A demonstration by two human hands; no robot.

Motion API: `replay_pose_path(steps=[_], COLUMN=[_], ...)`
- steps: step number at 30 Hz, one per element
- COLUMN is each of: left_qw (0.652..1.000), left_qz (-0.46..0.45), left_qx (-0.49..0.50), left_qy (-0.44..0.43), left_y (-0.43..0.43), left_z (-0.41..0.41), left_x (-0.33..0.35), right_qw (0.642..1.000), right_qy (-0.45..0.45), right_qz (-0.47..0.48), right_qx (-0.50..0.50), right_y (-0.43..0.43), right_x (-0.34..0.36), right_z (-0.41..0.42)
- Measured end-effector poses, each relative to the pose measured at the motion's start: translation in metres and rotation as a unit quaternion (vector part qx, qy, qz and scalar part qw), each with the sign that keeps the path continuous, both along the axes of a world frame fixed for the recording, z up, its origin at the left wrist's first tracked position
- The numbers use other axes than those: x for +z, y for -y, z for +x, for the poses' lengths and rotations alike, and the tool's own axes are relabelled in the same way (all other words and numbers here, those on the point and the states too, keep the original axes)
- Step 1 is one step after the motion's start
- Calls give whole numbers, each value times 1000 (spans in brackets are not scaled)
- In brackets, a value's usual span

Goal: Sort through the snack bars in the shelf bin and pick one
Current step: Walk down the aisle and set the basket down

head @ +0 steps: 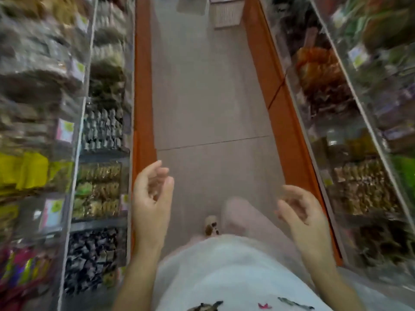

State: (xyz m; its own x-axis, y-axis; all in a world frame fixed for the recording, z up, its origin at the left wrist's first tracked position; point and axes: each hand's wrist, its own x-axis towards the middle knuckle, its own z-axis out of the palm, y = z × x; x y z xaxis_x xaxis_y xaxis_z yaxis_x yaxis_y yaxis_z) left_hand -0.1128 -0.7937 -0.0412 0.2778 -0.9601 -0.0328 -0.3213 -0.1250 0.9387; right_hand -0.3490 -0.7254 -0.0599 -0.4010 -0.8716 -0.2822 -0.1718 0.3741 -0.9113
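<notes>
I look down a narrow shop aisle, and the picture is blurred by motion. My left hand (152, 194) hovers over the floor near the left shelf, fingers loosely curled and apart, holding nothing. My right hand (301, 212) hangs at the right, also loosely curled and holding nothing. Clear shelf bins on the left (98, 189) hold small wrapped snacks in tan and green; a lower bin (92, 254) holds dark wrapped pieces. Bins on the right (363, 187) hold golden-brown packets. Neither hand touches any bin. I cannot tell which bin holds the snack bars.
Grey tiled floor (208, 97) runs down the middle between orange shelf bases (143, 97) (283, 104). A white basket (226, 12) stands on the floor far ahead. My own pale clothing (224, 272) and a shoe (211, 225) fill the bottom of the view.
</notes>
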Motion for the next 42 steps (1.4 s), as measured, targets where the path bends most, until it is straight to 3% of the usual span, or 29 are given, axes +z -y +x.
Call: replay_pose_path(steps=[6,16,21,25,27,32,36,42], left_qw=[1000,998,996,999,999,999,998,998], left_qz=[-16,-6,0,-15,-26,-45,-52,-23], left_qx=[-1,53,86,46,29,1,14,47], left_qy=[-9,-16,-15,2,-3,-31,-43,-31], left_y=[221,493,661,837,876,1085,1228,1377], left_z=[-36,-60,-47,-38,-43,-55,-71,-62], left_x=[0,-1,-20,-8,3,14,8,6], right_qw=[999,994,993,997,996,999,1000,998], right_qy=[13,-21,-19,15,19,33,15,-12], right_qz=[0,-72,-85,-52,-42,-17,-27,-47], right_qx=[-40,85,84,62,77,18,5,38], right_y=[182,605,797,923,932,1059,1206,1448], right_x=[-7,29,15,9,9,-7,-16,7], right_z=[-34,-63,-51,-46,-41,-50,-63,-64])
